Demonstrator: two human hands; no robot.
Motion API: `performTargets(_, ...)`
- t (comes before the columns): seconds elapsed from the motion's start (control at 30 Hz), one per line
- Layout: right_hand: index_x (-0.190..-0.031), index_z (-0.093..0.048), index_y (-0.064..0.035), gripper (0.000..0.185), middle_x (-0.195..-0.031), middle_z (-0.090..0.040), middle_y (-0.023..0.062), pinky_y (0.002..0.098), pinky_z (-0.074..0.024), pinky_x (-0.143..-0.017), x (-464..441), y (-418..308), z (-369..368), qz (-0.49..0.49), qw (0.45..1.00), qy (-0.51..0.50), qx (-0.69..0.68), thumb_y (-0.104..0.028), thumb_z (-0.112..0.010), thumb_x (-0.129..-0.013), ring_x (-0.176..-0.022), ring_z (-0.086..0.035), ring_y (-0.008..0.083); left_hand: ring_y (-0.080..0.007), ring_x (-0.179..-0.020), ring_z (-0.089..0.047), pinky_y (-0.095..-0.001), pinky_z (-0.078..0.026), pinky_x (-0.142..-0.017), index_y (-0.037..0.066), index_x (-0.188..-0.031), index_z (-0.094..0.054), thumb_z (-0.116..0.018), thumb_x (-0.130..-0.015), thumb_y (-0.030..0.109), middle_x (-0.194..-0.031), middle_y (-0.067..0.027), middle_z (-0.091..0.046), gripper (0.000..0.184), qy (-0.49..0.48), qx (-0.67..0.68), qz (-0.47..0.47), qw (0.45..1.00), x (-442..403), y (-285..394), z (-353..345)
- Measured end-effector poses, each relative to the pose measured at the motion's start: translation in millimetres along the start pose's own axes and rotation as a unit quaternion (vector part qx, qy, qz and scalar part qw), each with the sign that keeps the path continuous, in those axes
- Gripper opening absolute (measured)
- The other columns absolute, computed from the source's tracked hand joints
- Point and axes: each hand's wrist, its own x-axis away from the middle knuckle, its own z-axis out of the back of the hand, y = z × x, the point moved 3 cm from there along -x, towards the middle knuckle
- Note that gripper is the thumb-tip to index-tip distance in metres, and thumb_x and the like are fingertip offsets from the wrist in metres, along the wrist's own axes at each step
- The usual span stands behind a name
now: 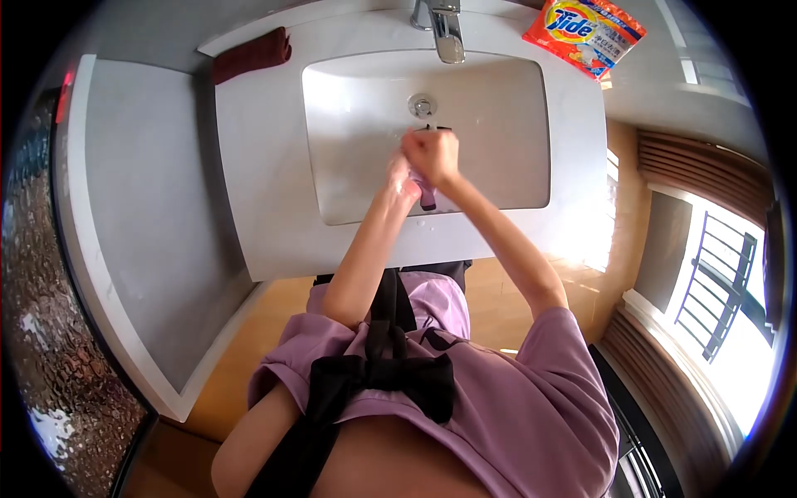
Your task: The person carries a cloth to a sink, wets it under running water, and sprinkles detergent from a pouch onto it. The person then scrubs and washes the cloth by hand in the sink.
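Note:
Both hands are together over the white sink basin [498,141], just below the drain. My right hand [433,155] is closed in a fist around a small purple and black cloth [427,196]. Wet and partly covered by the other, my left hand [400,176] presses against the same cloth from the left side. The cloth's lower end hangs out beneath the hands, and a dark edge of it shows above them. Most of the cloth is hidden by the fingers.
A chrome faucet [449,37] rises at the basin's back edge. On the white counter [266,183] lies a folded dark red towel [253,56] at back left. An orange Tide packet [584,35] is at back right. A barred window [718,282] is on the right.

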Motion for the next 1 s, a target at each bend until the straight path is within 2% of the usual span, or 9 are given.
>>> performTargets(0.07,-0.053,-0.057,-0.0057,0.02,-0.048,-0.049,0.0141,0.0375,-0.0428,-0.048,5.7,-0.2,-0.7,0.043,0.999,0.007,0.002,-0.018,-0.057,-0.068,-0.047,-0.05,0.0323,-0.0117,-0.056,-0.05,-0.0274,-0.042,-0.05,0.011,-0.076,-0.048,-0.039,-0.085,0.03,-0.066,0.0004,-0.05,0.023,-0.141,0.029,0.0,0.99,-1.9,0.1,19.2)
performTargets(0.23,-0.052,-0.058,-0.0061,0.021,-0.048,-0.05,0.0145,0.0383,-0.044,-0.051,22.1,-5.0,0.6,-0.06,0.997,-0.043,0.023,-0.02,-0.059,-0.068,-0.048,-0.051,0.032,-0.0153,-0.058,-0.05,-0.0342,-0.044,-0.058,0.01,-0.073,-0.046,-0.037,-0.086,0.035,-0.068,-0.0018,-0.05,0.03,0.051,-0.049,-0.055,0.996,-16.8,-13.6,17.8)
performTargets(0.3,-0.051,-0.054,0.0,0.025,-0.043,-0.044,0.0137,0.0319,-0.0355,-0.04,48.4,-43.3,0.5,0.214,0.946,-0.085,-0.23,-0.016,-0.058,-0.071,-0.035,-0.04,0.0233,-0.012,-0.056,-0.048,-0.0274,-0.041,-0.05,0.009,-0.077,-0.049,-0.042,-0.084,0.031,-0.068,-0.0005,-0.049,0.024,-0.019,0.051,-0.013,0.998,-9.6,-1.1,24.1)
performTargets(0.5,-0.052,-0.055,-0.0014,0.022,-0.048,-0.05,0.0137,0.0326,-0.04,-0.044,11.5,-1.6,-9.3,-0.015,0.997,-0.031,-0.069,-0.018,-0.061,-0.065,-0.042,-0.049,0.0284,-0.0155,-0.069,-0.053,-0.0316,-0.044,-0.06,0.007,-0.077,-0.048,-0.035,-0.084,0.037,-0.072,-0.0059,-0.052,0.034,0.054,-0.119,-0.1,0.986,-15.5,3.9,23.3)
performTargets(0.6,-0.052,-0.048,0.0022,0.024,-0.046,-0.042,0.0148,0.0301,-0.034,-0.041,49.6,-43.3,-13.1,0.162,0.951,-0.139,-0.225,-0.012,-0.058,-0.068,-0.038,-0.033,0.0218,-0.0173,-0.064,-0.054,-0.0332,-0.045,-0.061,0.006,-0.078,-0.048,-0.037,-0.088,0.024,-0.071,-0.0036,-0.054,0.024,-0.186,0.053,-0.025,0.981,2.1,12.2,24.1)
performTargets(0.83,-0.056,-0.059,-0.0042,0.018,-0.051,-0.051,0.0148,0.0347,-0.0422,-0.047,33.1,-15.9,-22.6,0.069,0.983,-0.087,-0.148,-0.019,-0.059,-0.066,-0.046,-0.051,0.031,-0.0179,-0.067,-0.054,-0.0342,-0.046,-0.06,0.006,-0.081,-0.05,-0.041,-0.087,0.024,-0.079,-0.0051,-0.055,0.021,0.087,0.085,-0.075,0.99,-13.6,2.1,24.5)
performTargets(0.87,-0.05,-0.051,-0.0033,0.019,-0.052,-0.052,0.0103,0.0374,-0.0451,-0.066,48.9,-45.5,-13.5,0.087,0.945,-0.208,-0.239,-0.011,-0.059,-0.066,-0.053,-0.055,0.0274,-0.0194,-0.07,-0.055,-0.0363,-0.047,-0.062,0.005,-0.082,-0.05,-0.038,-0.087,0.024,-0.081,-0.0063,-0.055,0.023,-0.235,0.076,0.017,0.969,-48.6,5.0,71.3)
performTargets(0.9,-0.057,-0.06,-0.0058,0.014,-0.059,-0.057,0.0138,0.0619,-0.0166,-0.097,56.6,-36.5,-26.2,0.23,0.946,-0.172,-0.151,-0.016,-0.062,-0.066,-0.062,-0.059,0.0179,-0.0198,-0.074,-0.056,-0.036,-0.048,-0.065,0.004,-0.084,-0.05,-0.039,-0.087,0.025,-0.084,-0.0074,-0.055,0.024,-0.403,0.075,0.077,0.909,-30.5,16.5,51.3)
performTargets(1.0,-0.057,-0.056,-0.0005,0.022,-0.048,-0.046,0.015,0.0311,-0.0384,-0.043,21.4,-9.3,-30.7,0.09,0.991,0.005,-0.096,-0.019,-0.06,-0.068,-0.04,-0.044,0.0267,-0.0179,-0.068,-0.056,-0.031,-0.048,-0.059,0.006,-0.079,-0.052,-0.043,-0.084,0.019,-0.076,-0.0054,-0.055,0.017,0.04,0.04,-0.056,0.997,-17.4,7.7,30.4)
